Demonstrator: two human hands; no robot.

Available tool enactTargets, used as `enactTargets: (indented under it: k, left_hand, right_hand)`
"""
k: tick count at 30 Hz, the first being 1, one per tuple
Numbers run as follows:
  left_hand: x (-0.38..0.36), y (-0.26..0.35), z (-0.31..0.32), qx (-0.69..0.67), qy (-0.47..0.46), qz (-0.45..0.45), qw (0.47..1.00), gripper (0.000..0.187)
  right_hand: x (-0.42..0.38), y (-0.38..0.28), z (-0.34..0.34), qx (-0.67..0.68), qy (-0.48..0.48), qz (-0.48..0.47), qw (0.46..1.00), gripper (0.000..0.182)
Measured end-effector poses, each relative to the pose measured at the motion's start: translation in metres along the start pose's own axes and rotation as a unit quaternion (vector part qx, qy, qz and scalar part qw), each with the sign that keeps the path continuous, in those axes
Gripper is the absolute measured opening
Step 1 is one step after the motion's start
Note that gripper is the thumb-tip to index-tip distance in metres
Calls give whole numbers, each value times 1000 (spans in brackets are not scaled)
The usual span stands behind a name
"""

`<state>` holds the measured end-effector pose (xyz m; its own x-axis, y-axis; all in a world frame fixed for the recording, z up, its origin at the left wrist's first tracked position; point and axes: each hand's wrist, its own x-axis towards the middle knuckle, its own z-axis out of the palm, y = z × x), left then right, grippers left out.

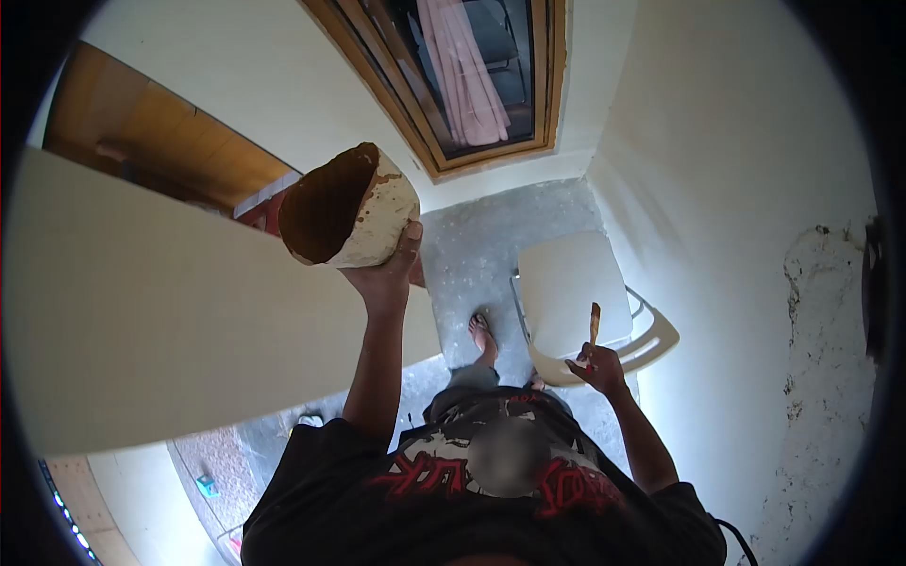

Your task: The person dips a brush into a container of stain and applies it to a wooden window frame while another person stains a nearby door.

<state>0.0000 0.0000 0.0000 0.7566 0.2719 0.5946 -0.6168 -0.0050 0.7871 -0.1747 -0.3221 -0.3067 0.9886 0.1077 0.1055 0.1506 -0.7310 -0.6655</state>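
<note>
Through the head view I'm seeing the work as under way: the left hand (385, 283) is gripping a ragged-rimmed tub (387, 217) at upper left of centre, its inner wall showing brown, and the fingers of the right hand (599, 368) are closing around a brown-coated brush (595, 324) at centre right. The brush is pointing up in front of the white chair (576, 292), well apart from the tub, and I'm not seeing it touch any surface being coated. The window frame (547, 94) at top centre and the wooden panel (142, 113) at upper left are showing brown, but I can't judge whether either is freshly covered, so how much is done or left is staying uncertain. The tub's depth is hiding in shadow, so I can't make out how much it is holding; its wall is covering most of the left fingers. The right fingers are partly hiding the brush handle, the window is running off the top edge, and the lens is darkening the corners.
</note>
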Motion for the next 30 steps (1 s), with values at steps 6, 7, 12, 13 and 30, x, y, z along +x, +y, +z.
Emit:
enactTargets:
  k: [6,7,12,13,30]
  left_hand:
    - [23,-42,2,-61,-39,-117,990,73]
    - [31,-54,-3,-25,-64,-61,996,76]
    - [35,-84,-23,32,-40,-187,981,85]
    - [41,-108,-27,51,-59,-121,990,86]
    - [108,-200,15,-26,-75,-168,983,69]
  right_hand:
    - [1,-45,-8,-9,40,95,995,31]
    - [7,-53,-1,-5,42,105,994,31]
    - [-12,-18,59,-225,-18,190,955,42]
    - [-3,-19,60,-297,25,167,940,43]
    - [304,5,31,38,187,216,958,34]
